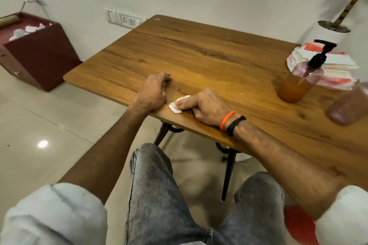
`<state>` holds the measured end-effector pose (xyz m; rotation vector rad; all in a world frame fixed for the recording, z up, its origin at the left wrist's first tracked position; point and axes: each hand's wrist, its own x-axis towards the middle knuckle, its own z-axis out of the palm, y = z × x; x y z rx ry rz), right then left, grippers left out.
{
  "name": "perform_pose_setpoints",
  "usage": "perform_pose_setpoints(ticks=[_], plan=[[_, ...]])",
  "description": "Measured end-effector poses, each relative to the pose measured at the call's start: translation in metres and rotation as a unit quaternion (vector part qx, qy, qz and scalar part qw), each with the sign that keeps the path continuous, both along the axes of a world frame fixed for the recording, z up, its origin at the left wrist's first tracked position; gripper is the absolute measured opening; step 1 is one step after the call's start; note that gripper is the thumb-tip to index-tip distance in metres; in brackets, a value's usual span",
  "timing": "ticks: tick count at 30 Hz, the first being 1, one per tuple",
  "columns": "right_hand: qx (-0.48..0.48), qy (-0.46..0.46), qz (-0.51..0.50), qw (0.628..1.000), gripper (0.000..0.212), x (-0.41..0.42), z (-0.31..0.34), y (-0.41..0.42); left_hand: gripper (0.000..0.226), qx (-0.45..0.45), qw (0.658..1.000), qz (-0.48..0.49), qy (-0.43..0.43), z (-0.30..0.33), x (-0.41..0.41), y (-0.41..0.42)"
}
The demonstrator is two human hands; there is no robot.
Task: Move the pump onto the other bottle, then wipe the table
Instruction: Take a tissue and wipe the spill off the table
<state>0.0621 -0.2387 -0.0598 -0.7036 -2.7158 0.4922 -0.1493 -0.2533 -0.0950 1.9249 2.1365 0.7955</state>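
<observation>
1. The table (199, 55) lies bare wood across its middle and far side, open for a sweep
2. Both hands sit at the near edge, the left hand (153, 91) just beside the right hand (207, 105)
3. At the right stand the pump bottle (298, 79), a second bottle (348, 103) and a pile of packets (330, 65), crowding that corner
</observation>
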Motion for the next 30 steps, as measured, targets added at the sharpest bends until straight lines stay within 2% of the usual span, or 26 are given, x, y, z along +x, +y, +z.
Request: perform_pose_setpoints(ticks=[3,7,9,11,13,18,30], plan=[[-0.021,0.005,0.052,0.998,0.043,0.019,0.002,-0.014,0.037,-0.010,1.000,0.005,-0.013,0.002,0.004,-0.003],[-0.057,-0.035,0.099,0.993,0.041,0.042,0.012,-0.018,0.035,-0.009,1.000,0.006,-0.013,0.003,0.016,-0.008],[-0.107,-0.023,0.084,0.990,0.043,0.049,0.017,-0.013,0.035,-0.010,1.000,-0.004,-0.009,0.001,0.019,-0.013],[-0.124,0.028,0.038,0.991,0.042,0.043,0.021,-0.007,0.035,-0.010,1.000,-0.005,-0.009,0.001,0.019,-0.015],[-0.092,0.047,0.018,0.995,0.039,0.027,0.022,-0.004,0.035,-0.006,1.000,-0.005,-0.004,0.002,0.022,-0.016],[-0.039,-0.040,0.049,0.997,0.038,0.004,0.014,-0.011,0.036,-0.012,1.000,-0.001,-0.007,0.004,0.022,-0.015],[-0.017,-0.013,0.109,0.994,0.032,0.104,0.011,-0.031,0.036,-0.015,1.000,0.015,0.004,0.003,0.043,-0.021]])
